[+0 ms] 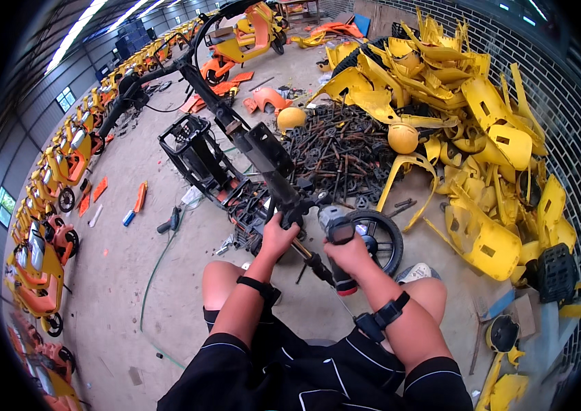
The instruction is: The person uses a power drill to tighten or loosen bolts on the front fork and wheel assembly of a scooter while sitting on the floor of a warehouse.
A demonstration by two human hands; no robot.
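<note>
A black scooter front end, with its handlebar [128,88] up to the left, slants down toward my lap. My left hand [277,238] is closed around its front fork [289,202], near the clamp below the thick stem [261,152]. In my right hand [350,256] is a grey-and-black cordless impact wrench [335,220] with red at its base. Its head is close to the fork clamp; whether it touches a bolt is hidden. Just beyond my right hand lies a black spoked wheel [394,248].
Dark metal parts [345,147] are heaped ahead, beside piled yellow body panels [482,233] along the brick wall. A black scooter frame [198,154] stands ahead left. A green hose [156,267] and another power tool [170,220] lie on the floor. Yellow scooters [38,267] line the left.
</note>
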